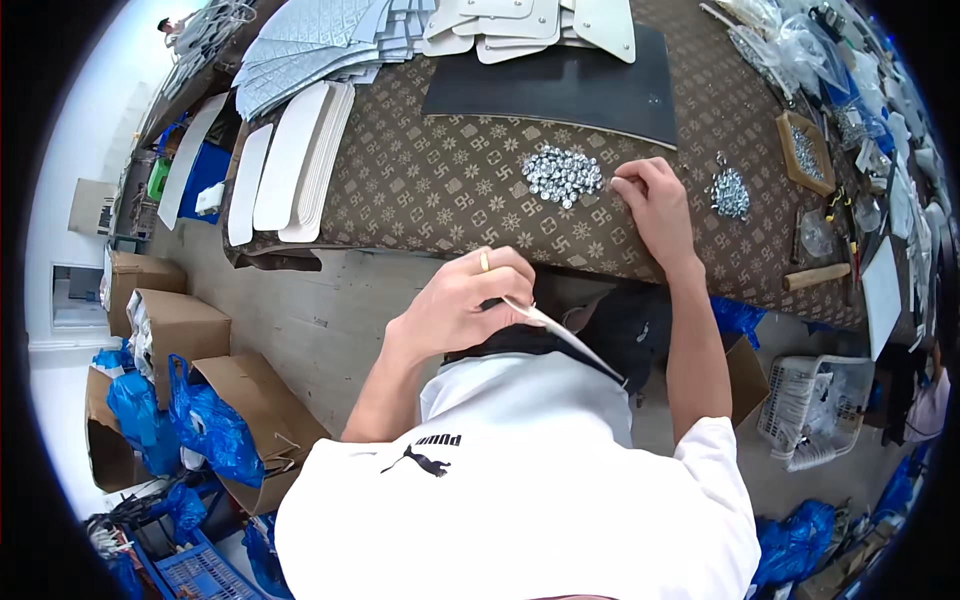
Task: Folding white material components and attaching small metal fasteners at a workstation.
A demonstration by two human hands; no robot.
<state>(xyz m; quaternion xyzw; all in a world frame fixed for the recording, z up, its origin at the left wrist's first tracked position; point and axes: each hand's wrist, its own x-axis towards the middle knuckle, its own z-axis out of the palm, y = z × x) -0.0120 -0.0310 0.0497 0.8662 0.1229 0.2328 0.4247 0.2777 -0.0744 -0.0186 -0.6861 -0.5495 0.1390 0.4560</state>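
Note:
My left hand (465, 303), with a ring on one finger, is closed on one end of a thin white panel (572, 341). The panel is seen nearly edge-on, tilted in front of my waist below the table edge. My right hand (655, 205) is over the table, thumb and fingertips pinched together just right of a pile of shiny silver studs (562, 176). Anything between those fingertips is too small to make out. Further right lies a smaller heap of little silver metal pieces (730, 193).
White panels with metal dots (605, 28) lie on a black mat (560, 95). Grey quilted sheets (300, 45) and upright white boards (300, 165) stand left. At right are a wooden tray (822, 178) of metal bits and a wooden handle (817, 277). Cardboard boxes (180, 325) stand on the floor.

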